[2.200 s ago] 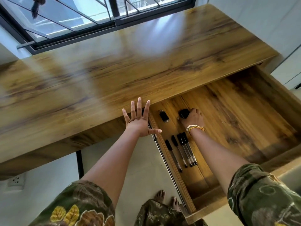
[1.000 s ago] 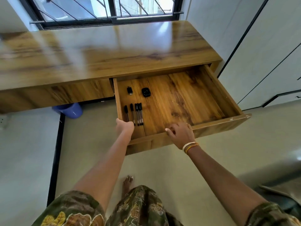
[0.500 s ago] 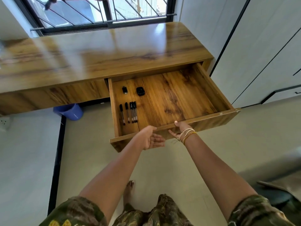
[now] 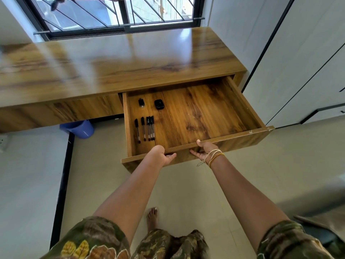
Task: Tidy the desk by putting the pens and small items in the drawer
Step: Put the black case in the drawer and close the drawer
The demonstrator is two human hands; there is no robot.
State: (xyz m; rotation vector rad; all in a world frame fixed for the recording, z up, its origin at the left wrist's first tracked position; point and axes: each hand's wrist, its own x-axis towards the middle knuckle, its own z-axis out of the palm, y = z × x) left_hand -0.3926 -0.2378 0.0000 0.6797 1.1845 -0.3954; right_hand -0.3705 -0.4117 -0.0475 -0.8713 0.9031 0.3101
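Note:
The wooden drawer (image 4: 233,135) stands pulled out from under the desk (image 4: 130,58). Several black pens (image 4: 147,128) lie side by side on its left part. Behind them sit a small black clip-like item (image 4: 141,102) and a rounded black case (image 4: 159,104). My right hand (image 4: 205,150) grips the drawer's front panel, thumb on the top edge and fingers on the face below. My left hand (image 4: 160,156) lies against the same panel further left, fingers stretched along it, holding nothing.
A blue bin (image 4: 78,128) stands on the floor under the desk. White cabinet doors (image 4: 298,62) rise close to the drawer's right side. A barred window (image 4: 119,14) runs behind the desk. My bare foot (image 4: 152,217) is on the tiled floor below the drawer.
My right hand left the black case in the drawer and moved to the front panel. My left hand came off the desk edge to the panel. The view pulled back.

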